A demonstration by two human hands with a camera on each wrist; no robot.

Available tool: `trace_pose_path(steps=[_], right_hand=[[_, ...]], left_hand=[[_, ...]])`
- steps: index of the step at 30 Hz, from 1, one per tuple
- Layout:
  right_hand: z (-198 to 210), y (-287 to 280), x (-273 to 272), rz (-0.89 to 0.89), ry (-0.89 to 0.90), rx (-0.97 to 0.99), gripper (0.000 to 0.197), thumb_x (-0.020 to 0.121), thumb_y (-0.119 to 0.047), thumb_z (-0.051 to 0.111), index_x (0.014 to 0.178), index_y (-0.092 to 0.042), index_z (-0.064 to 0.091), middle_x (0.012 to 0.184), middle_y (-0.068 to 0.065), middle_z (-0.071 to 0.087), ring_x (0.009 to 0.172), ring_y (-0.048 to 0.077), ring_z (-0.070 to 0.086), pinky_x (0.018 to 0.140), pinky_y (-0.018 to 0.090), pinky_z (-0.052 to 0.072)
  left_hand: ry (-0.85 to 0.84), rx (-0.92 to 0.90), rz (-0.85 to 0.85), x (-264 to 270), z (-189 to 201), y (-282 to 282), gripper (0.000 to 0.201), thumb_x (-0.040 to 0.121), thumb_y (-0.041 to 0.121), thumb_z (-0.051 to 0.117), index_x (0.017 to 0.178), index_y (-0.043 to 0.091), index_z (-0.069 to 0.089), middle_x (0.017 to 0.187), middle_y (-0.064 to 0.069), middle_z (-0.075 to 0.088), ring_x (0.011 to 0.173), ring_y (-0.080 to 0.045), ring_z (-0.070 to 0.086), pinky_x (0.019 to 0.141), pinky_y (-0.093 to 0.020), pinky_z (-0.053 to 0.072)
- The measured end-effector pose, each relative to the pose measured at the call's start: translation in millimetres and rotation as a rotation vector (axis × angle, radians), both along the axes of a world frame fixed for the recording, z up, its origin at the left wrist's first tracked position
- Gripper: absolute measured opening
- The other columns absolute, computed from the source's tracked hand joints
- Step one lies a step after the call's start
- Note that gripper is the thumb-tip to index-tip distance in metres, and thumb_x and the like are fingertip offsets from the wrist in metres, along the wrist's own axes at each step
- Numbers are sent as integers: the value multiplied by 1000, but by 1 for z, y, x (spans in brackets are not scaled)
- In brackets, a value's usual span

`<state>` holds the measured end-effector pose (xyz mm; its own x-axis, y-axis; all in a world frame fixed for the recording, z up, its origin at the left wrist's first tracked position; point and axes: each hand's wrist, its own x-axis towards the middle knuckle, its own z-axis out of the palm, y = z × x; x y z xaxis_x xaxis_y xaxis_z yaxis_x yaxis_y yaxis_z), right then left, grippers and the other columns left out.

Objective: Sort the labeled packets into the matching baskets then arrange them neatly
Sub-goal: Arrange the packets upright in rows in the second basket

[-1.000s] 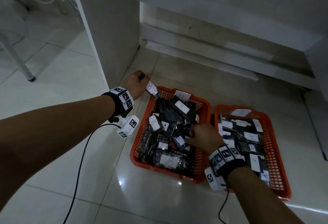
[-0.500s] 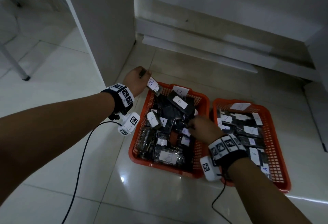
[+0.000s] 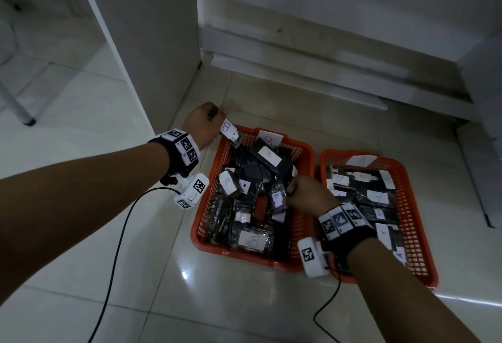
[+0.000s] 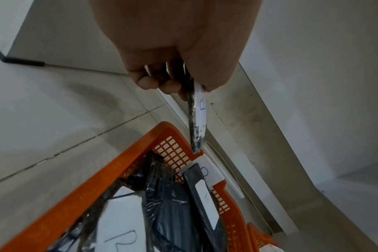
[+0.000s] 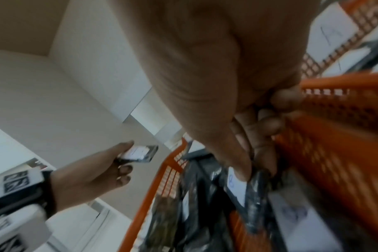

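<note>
— While the left hand (image 3: 203,124) pinched a B packet (image 4: 197,119) above the far corner of the B basket (image 3: 206,201), what worried you?

— It hung over the rim; released there, it could have landed on the floor (image 3: 141,274). The right hand (image 3: 309,197) gripped another packet (image 5: 251,196) inside the heap, and might have dragged neighbours out.

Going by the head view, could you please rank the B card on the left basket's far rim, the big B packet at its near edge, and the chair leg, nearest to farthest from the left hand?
From the left hand:
1. B card, on the far rim, beside it.
2. Big B packet, at the near edge of the left basket.
3. Chair leg, far left on the floor.
</note>
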<state>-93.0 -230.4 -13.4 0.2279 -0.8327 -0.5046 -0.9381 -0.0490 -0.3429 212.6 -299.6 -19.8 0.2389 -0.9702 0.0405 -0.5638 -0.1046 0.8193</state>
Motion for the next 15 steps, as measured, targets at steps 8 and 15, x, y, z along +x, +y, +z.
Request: trace_pose_path(steps=[8,15], right_hand=[[-11,11,13,-22,49,13,8,84,-17,78,86,-12,72,88,5,72,84,22,70,81,43,61],[29,-7,0,10,-141,118,23,85,-23,85,99,-22,67,92,-3,73,86,12,71,75,29,55]], left_hand=[[8,8,-30,-5,2,0,34,104,40,54,92,8,62,78,-2,64,66,-11,56,51,-16,37],[20,38,0,5,2,-1,33,104,43,53,92,12,61,80,1,64,69,-13,59,55,-22,40]])
